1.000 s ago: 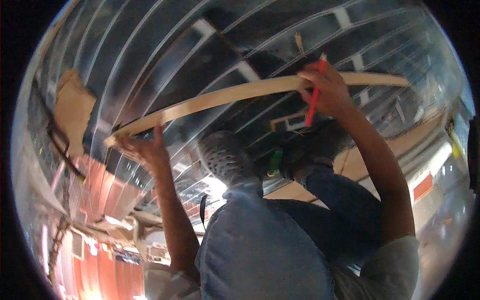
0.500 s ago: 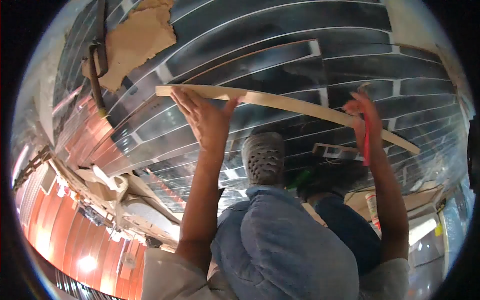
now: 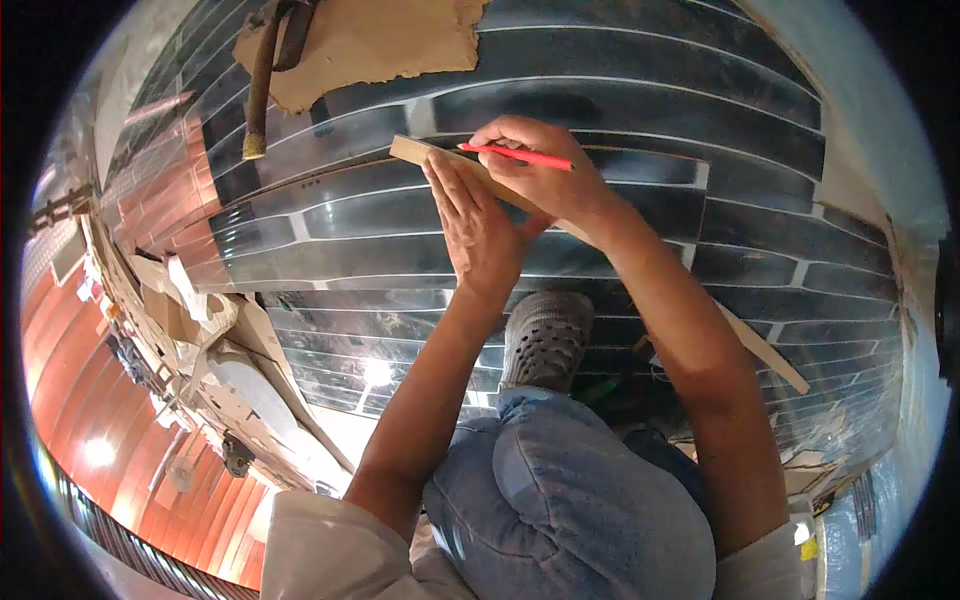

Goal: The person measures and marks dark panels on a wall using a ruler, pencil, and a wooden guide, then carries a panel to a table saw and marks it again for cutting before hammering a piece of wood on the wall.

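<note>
A long pale wooden strip (image 3: 765, 350) lies slantwise over the dark plank-patterned panels (image 3: 375, 225). My left hand (image 3: 477, 232) rests on it near its far left end, fingers stretched flat across the wood and thumb spread to the right. In my right hand (image 3: 555, 180) is a red pencil (image 3: 540, 158), pinched with its tip pointing left, close to the strip's far edge. The right hand and forearm hide the middle of the strip.
Torn brown cardboard (image 3: 400, 50) lies at the top left beside a dark long-handled tool (image 3: 257, 120). My grey perforated shoe (image 3: 548, 340) stands below the strip. Scraps and boards (image 3: 265, 400) are piled at the left; plastic sheeting (image 3: 915, 400) hangs along the right.
My right hand has moved left and away from me with the pencil, toward the strip's left end. The strip is turned more steeply in view, and the view has shifted.
</note>
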Motion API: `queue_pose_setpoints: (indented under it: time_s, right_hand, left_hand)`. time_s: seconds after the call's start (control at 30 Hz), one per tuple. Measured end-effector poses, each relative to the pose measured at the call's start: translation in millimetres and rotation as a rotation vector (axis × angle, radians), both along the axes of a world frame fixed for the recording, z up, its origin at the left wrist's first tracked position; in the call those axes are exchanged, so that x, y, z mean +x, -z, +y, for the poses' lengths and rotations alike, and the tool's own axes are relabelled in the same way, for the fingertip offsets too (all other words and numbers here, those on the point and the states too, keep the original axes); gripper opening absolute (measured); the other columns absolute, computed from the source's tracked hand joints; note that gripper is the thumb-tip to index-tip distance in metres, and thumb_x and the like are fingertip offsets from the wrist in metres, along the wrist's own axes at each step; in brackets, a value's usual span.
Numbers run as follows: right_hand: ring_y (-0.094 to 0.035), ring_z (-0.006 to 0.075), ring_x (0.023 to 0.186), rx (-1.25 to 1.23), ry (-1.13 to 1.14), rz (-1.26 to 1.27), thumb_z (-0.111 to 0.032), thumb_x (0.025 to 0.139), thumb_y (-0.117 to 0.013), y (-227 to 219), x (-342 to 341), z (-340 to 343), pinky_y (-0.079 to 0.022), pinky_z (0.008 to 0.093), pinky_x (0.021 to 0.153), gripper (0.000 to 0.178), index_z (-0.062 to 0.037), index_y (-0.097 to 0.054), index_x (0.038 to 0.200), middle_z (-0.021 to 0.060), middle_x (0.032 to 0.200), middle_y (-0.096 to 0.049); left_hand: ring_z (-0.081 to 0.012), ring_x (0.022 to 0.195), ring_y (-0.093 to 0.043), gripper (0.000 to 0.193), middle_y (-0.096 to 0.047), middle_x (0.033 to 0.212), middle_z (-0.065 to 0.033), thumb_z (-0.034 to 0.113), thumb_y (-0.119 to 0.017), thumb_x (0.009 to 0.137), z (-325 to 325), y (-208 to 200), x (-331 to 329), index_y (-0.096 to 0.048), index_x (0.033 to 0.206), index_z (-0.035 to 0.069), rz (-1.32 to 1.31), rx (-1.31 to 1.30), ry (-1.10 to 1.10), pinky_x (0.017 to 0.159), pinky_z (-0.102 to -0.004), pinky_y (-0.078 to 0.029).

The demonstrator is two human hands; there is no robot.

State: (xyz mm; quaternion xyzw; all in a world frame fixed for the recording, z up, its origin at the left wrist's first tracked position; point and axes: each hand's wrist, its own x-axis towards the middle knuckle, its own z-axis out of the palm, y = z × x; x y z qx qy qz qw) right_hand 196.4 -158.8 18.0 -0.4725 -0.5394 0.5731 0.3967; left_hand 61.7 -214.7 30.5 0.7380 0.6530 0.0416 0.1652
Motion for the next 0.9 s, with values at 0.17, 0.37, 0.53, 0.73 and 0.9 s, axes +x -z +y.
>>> queue_pose_setpoints:
  time_s: [0.17, 0.37, 0.53, 0.73, 0.9]
  right_hand:
    - [-0.070, 0.0209, 0.089, 0.028, 0.016, -0.082, -0.013, 0.095, -0.066, 6, -6, 1, -0.054, 0.0303, 0.080, 0.017, -0.0009, -0.066, 0.107, 0.0113, 0.100, -0.072]
    - [-0.072, 0.0289, 0.082, 0.067, 0.041, -0.048, -0.012, 0.090, -0.070, 8, -9, -3, -0.057, 0.0341, 0.074, 0.014, -0.0041, -0.065, 0.100, 0.0132, 0.093, -0.073]
    - [-0.072, 0.0273, 0.083, 0.077, 0.056, -0.050, -0.011, 0.090, -0.071, 14, -10, 0, -0.056, 0.0323, 0.074, 0.014, -0.0044, -0.065, 0.102, 0.0128, 0.093, -0.073]
    - [-0.073, 0.0275, 0.083, 0.051, 0.049, -0.048, -0.013, 0.091, -0.072, 15, -10, -1, -0.057, 0.0330, 0.074, 0.016, -0.0041, -0.065, 0.102, 0.0133, 0.094, -0.073]
    - [-0.071, 0.0258, 0.093, 0.000, -0.026, -0.113, -0.016, 0.095, -0.068, 10, -8, -1, -0.054, 0.0330, 0.084, 0.017, -0.0027, -0.066, 0.106, 0.0118, 0.101, -0.072]
  left_hand:
    - [-0.0517, 0.150, -0.014, 0.130, -0.011, 0.160, -0.0372, 0.048, -0.091, 0.063, -6, 2, -2, -0.020, 0.149, -0.018, 0.011, -0.018, -0.042, 0.124, -0.0529, -0.018]
    - [-0.0526, 0.150, -0.014, 0.131, -0.012, 0.159, -0.0384, 0.047, -0.092, 0.061, -6, 8, -4, -0.020, 0.150, -0.016, -0.046, 0.017, -0.075, 0.124, -0.0545, -0.016]
    - [-0.0538, 0.149, -0.015, 0.134, -0.012, 0.158, -0.0409, 0.055, -0.089, 0.061, -10, 19, -9, -0.019, 0.150, -0.016, -0.094, 0.070, -0.036, 0.123, -0.0584, -0.016]
    - [-0.0521, 0.151, -0.011, 0.130, -0.010, 0.158, -0.0417, 0.045, -0.092, 0.065, -12, 21, -10, -0.016, 0.152, -0.014, -0.181, 0.072, -0.053, 0.123, -0.0576, -0.012]
    - [-0.0524, 0.151, -0.011, 0.129, -0.010, 0.158, -0.0421, 0.045, -0.091, 0.065, -13, 22, -13, -0.016, 0.152, -0.015, -0.186, 0.091, -0.038, 0.123, -0.0585, -0.011]
